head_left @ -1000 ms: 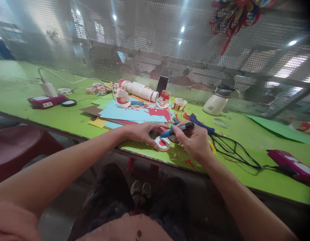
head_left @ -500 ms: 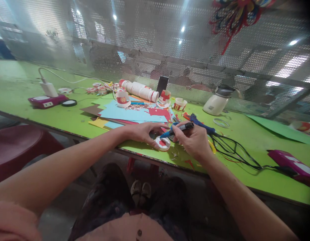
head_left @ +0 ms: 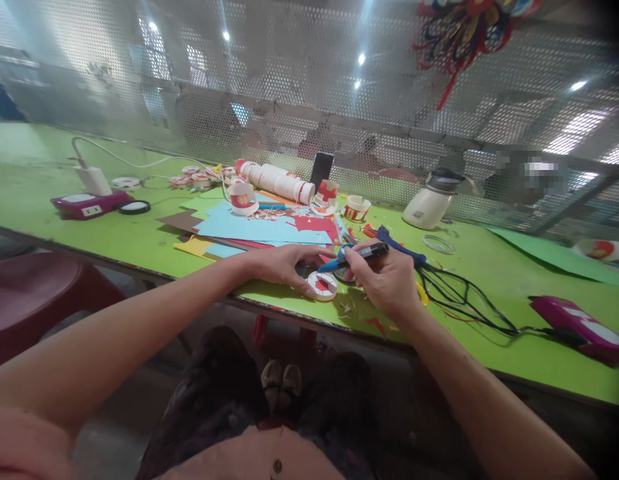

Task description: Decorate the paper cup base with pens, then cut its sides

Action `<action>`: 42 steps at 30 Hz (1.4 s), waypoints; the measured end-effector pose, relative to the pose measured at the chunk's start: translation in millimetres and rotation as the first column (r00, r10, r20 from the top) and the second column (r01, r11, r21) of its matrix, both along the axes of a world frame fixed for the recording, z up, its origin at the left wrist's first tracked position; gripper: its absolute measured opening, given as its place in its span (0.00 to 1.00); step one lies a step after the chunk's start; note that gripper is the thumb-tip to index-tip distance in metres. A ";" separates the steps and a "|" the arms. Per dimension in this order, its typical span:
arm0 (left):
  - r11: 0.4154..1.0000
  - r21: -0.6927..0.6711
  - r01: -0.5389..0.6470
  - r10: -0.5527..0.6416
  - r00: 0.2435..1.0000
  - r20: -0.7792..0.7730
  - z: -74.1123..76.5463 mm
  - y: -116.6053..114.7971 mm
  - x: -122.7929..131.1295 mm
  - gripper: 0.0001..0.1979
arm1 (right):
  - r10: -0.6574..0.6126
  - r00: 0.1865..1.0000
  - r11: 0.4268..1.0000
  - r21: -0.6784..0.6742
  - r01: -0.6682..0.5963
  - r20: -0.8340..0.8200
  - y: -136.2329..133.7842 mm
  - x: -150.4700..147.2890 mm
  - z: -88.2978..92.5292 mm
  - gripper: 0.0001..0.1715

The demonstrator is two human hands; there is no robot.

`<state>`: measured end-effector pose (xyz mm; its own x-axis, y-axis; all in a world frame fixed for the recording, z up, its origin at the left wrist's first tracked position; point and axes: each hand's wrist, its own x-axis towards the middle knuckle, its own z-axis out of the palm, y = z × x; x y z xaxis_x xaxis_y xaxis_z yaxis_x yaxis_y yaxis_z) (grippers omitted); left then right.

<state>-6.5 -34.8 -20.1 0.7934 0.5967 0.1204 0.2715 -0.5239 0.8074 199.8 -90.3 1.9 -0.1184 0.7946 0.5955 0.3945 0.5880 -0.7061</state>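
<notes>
A round white disc, with a red patch in its middle and small dark marks around its edge, rests near the table's front edge. My left hand curves around its left and far side, the thumb against the rim, steadying it. Pinched in my right hand is a marker pen with a blue front part and a black rear. Its tip points down at the disc's far left part; whether it touches is too small to tell. Fingers partly hide a ring-shaped item behind the pen.
Coloured paper sheets lie beyond my hands, with paper cups and a phone behind. To the right are a blue glue gun, its looped black cable and a cream kettle. A purple power strip sits far right.
The whole view has shifted slightly. Both hands, the disc and the marker pen keep nearly the same places relative to each other.
</notes>
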 end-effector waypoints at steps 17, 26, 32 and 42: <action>0.999 -0.013 0.033 -0.033 0.999 0.036 -1.0 0.5 1.4 0.41 | -0.029 0.999 0.999 0.016 0.029 0.035 1.8 -1.3 -2.0 0.14; 0.999 -0.032 0.030 -0.029 0.999 0.043 0.5 -0.7 2.3 0.40 | -0.023 0.999 1.000 0.018 0.022 0.045 0.4 -1.7 -2.0 0.14; 0.999 -0.017 0.041 -0.040 0.998 0.049 -1.8 1.1 1.8 0.40 | -0.011 0.999 1.000 -0.001 0.011 0.046 2.8 -0.8 -2.6 0.14; 0.999 0.030 0.044 -0.045 0.998 0.042 -1.1 1.2 1.4 0.38 | -0.038 0.996 0.998 0.055 0.034 0.084 3.2 1.8 -6.1 0.18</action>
<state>-5.0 -33.7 -21.2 0.8127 0.5570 0.1713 0.2130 -0.5576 0.8023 201.7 -87.1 -4.2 -0.1423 0.7664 0.6264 0.4735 0.6084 -0.6369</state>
